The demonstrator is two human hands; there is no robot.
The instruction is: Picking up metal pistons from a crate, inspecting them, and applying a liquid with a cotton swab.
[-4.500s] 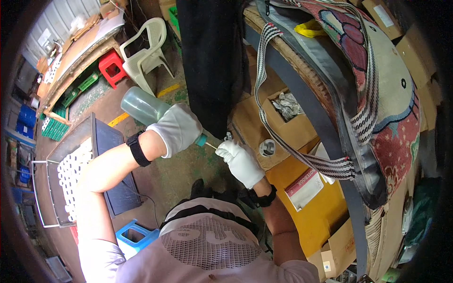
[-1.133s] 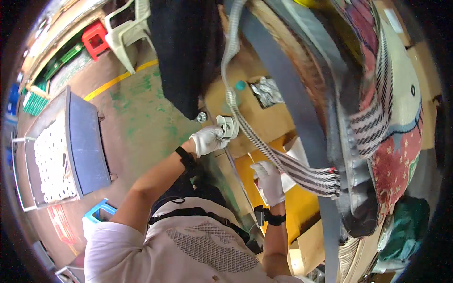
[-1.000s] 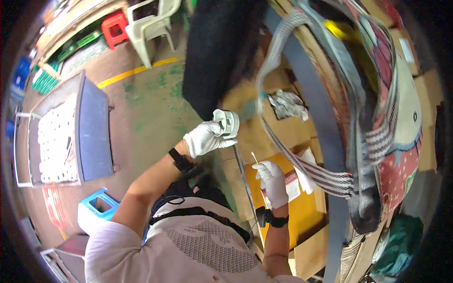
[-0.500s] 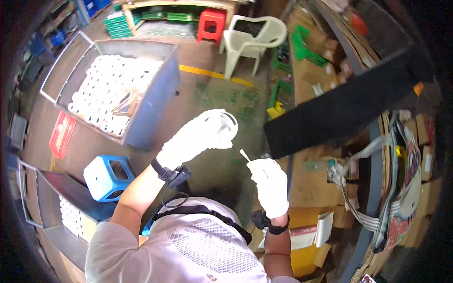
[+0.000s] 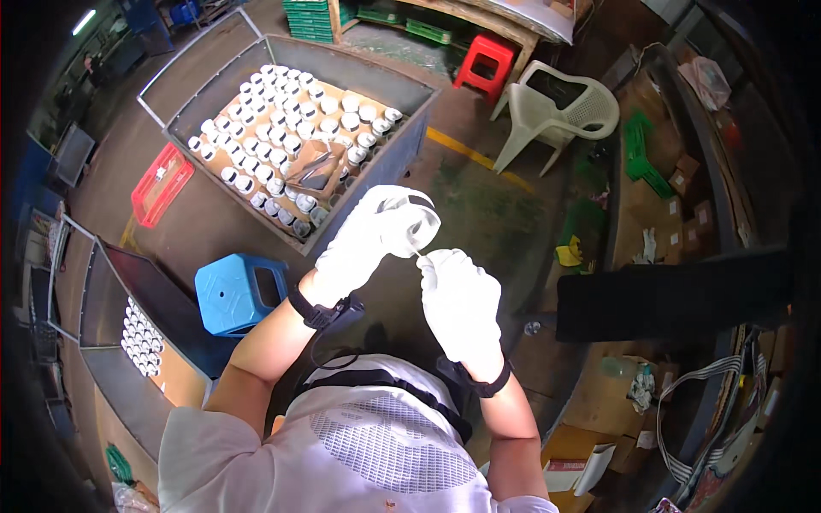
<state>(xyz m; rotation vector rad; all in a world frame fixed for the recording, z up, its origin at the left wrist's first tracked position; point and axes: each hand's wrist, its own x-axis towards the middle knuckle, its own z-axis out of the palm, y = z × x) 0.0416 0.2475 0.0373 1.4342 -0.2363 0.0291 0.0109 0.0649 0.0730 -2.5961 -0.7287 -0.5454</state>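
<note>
Workshop floor [image 5: 522,224], worn, marked with one yellow line [image 5: 462,147]. From where I stand, item by item:

One large grey cart [image 5: 385,160], holding rows of white cylinders [image 5: 309,110] on cardboard. One smaller cart [image 5: 162,295], lower left, likewise loaded. One red crate [image 5: 177,188], beside the large cart. One blue stool [image 5: 224,295], near the worker's left forearm. One cream armchair [image 5: 556,120], with a red stool [image 5: 486,58] behind it.

Left hand [image 5: 355,244], white-gloved: fingers closed around one white cylindrical part [image 5: 422,214], held up in front of the body, open end showing. Right hand [image 5: 462,295], also gloved: fingertips pinching a thin stick [image 5: 417,252], far end at the part's lower edge; whether it touches, I cannot tell.
</note>
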